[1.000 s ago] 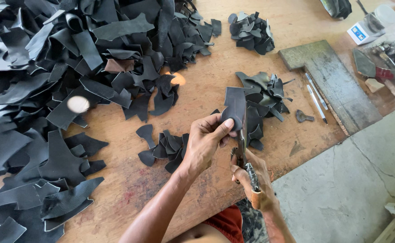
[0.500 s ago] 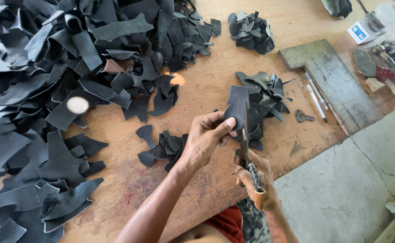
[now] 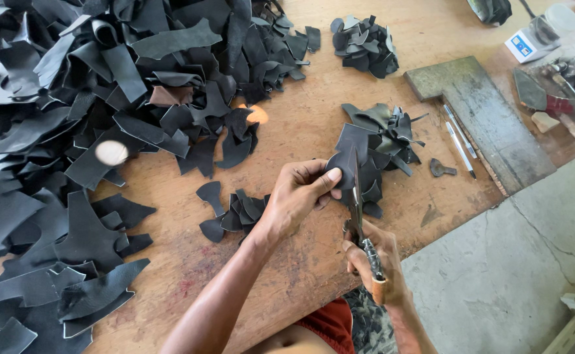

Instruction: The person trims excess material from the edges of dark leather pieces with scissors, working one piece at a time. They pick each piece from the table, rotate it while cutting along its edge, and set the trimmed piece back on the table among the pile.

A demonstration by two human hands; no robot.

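Holding much as half a second earlier, the left hand (image 3: 295,195) pinches a dark, flat leather offcut (image 3: 347,154) upright above the wooden workbench (image 3: 313,124); just beside and below it, the right hand (image 3: 374,263) grips metal-handled shears (image 3: 358,216), blades meeting the offcut's edge.

your bare left hand (image 3: 297,196) and right hand (image 3: 372,265) show no sleeves; red cloth shorts (image 3: 323,324) cover your lap.

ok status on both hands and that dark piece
Left hand pinching dark leather piece, thumb on top. Right hand gripping scissors, blades at the piece. Cut pieces pile lies just behind it.
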